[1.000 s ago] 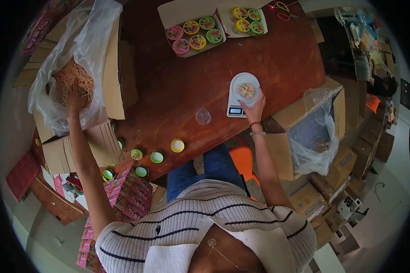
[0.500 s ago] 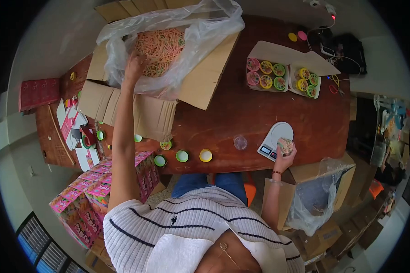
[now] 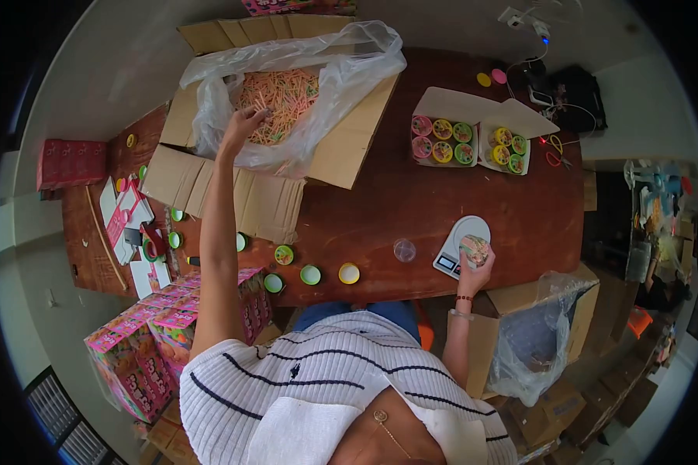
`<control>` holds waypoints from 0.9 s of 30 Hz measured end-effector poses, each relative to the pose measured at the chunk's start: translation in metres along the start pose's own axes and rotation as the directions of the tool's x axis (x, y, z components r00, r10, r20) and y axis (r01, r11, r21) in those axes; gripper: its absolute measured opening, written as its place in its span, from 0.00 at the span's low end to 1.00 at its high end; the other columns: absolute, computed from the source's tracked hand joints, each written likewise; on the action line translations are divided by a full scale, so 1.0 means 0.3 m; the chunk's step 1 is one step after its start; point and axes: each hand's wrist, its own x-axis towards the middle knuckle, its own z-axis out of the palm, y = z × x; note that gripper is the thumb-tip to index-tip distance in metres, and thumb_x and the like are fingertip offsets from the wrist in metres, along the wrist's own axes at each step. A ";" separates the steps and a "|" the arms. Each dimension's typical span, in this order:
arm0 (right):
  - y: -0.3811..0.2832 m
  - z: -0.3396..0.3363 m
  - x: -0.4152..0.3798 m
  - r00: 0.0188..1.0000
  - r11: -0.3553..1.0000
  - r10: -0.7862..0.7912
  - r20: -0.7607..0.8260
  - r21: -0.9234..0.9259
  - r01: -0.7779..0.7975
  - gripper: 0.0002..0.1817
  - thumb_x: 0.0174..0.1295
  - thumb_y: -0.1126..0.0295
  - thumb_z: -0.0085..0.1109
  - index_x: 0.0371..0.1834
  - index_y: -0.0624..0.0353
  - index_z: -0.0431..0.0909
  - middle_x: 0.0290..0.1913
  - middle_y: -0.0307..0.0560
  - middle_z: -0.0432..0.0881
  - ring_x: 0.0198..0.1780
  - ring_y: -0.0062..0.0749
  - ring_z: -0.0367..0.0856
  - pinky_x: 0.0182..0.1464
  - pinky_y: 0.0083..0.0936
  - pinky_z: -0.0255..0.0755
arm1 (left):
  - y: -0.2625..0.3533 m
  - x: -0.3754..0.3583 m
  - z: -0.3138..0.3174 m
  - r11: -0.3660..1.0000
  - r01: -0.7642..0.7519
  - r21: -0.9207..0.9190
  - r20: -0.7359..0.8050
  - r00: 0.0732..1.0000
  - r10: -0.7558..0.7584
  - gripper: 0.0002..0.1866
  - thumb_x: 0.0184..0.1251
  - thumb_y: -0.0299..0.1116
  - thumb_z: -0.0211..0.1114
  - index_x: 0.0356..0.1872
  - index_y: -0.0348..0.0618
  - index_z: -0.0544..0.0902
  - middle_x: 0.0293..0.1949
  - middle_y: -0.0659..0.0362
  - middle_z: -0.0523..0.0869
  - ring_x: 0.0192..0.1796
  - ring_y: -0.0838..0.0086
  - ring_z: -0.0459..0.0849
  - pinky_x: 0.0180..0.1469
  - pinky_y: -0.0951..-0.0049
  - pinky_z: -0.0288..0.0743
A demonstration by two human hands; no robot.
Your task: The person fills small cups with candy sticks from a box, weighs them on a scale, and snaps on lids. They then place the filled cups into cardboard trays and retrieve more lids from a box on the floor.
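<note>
My left hand (image 3: 246, 130) is at the left edge of a pile of orange, pink and green stick-shaped pieces (image 3: 283, 97), inside a cardboard box (image 3: 345, 147) lined with clear plastic (image 3: 337, 93). Its fingers are bent, and what lies between them is too small to make out. On the right, my right hand (image 3: 477, 271) holds a clear cup of coloured pieces (image 3: 474, 249) over the lower right of a white digital scale (image 3: 461, 236). A clear empty cup (image 3: 404, 249) stands on the table left of the scale.
Small open boxes (image 3: 448, 101) of filled cups stand at the back right. Green and yellow lids (image 3: 310, 274) lie along the near edge. Pink printed boxes (image 3: 159, 341) are stacked at the lower left. An open carton (image 3: 582, 318) with plastic stands at the lower right.
My left hand has risen slightly off the pieces. My right hand, still round the cup, has turned so that the cup shows more. The view has shifted a little.
</note>
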 end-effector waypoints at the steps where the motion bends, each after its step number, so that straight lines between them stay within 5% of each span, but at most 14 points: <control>1: -0.028 0.003 -0.008 1.000 1.000 -0.005 0.014 0.001 0.005 0.33 0.50 0.70 0.79 0.60 0.61 0.74 0.56 0.52 0.82 0.57 0.41 0.82 0.61 0.37 0.75 | 0.021 -0.027 0.021 0.997 0.007 -0.078 -0.015 1.000 -0.008 0.13 0.76 0.37 0.62 0.44 0.36 0.86 0.35 0.67 0.86 0.38 0.86 0.79 0.45 0.81 0.73; 5: -0.233 0.026 -0.053 0.986 0.988 -0.114 0.123 0.118 0.099 0.33 0.47 0.73 0.79 0.59 0.60 0.76 0.56 0.51 0.81 0.57 0.42 0.81 0.60 0.35 0.76 | 0.025 -0.097 0.032 0.994 -0.101 0.030 -0.101 0.989 0.104 0.15 0.78 0.35 0.61 0.51 0.34 0.87 0.38 0.66 0.86 0.40 0.84 0.80 0.48 0.82 0.74; 7: -0.378 0.024 -0.082 0.966 0.971 -0.215 0.142 0.141 0.196 0.34 0.46 0.74 0.80 0.59 0.60 0.76 0.55 0.51 0.80 0.57 0.44 0.81 0.59 0.36 0.76 | 0.204 -0.236 0.140 0.990 -0.137 -0.022 -0.156 0.979 0.132 0.14 0.78 0.35 0.61 0.52 0.35 0.87 0.36 0.66 0.86 0.41 0.84 0.81 0.48 0.82 0.74; 13: -0.566 0.088 -0.153 0.913 0.917 -0.393 0.106 0.120 0.381 0.33 0.43 0.74 0.80 0.56 0.57 0.78 0.50 0.49 0.80 0.53 0.45 0.81 0.54 0.37 0.78 | 0.508 -0.586 0.425 0.972 -0.233 -0.013 0.104 0.967 0.233 0.08 0.73 0.27 0.65 0.45 0.35 0.89 0.41 0.60 0.90 0.38 0.85 0.83 0.43 0.82 0.77; 17: -0.595 0.078 -0.202 0.880 0.896 -0.440 0.180 0.156 0.416 0.35 0.42 0.76 0.80 0.58 0.56 0.77 0.51 0.50 0.77 0.51 0.49 0.81 0.53 0.39 0.79 | 0.515 -0.727 0.622 0.948 -0.307 -0.089 0.263 0.910 0.320 0.05 0.70 0.25 0.67 0.41 0.34 0.88 0.41 0.60 0.90 0.40 0.82 0.86 0.44 0.79 0.81; 21: -0.601 0.033 -0.242 0.851 0.868 -0.492 0.181 0.179 0.464 0.35 0.43 0.76 0.79 0.59 0.56 0.77 0.51 0.51 0.77 0.51 0.49 0.81 0.52 0.38 0.79 | 0.573 -0.855 0.752 0.959 -0.282 -0.043 0.323 0.904 0.280 0.06 0.68 0.25 0.68 0.41 0.34 0.88 0.39 0.60 0.91 0.41 0.80 0.87 0.47 0.76 0.82; 27: -0.584 -0.024 -0.281 0.851 0.858 -0.502 0.154 0.211 0.468 0.35 0.44 0.76 0.79 0.60 0.57 0.76 0.50 0.52 0.78 0.51 0.49 0.81 0.51 0.37 0.80 | 0.596 -0.934 0.844 0.870 -0.481 0.108 0.361 0.834 0.417 0.08 0.64 0.25 0.70 0.43 0.35 0.89 0.41 0.55 0.92 0.43 0.74 0.89 0.51 0.72 0.82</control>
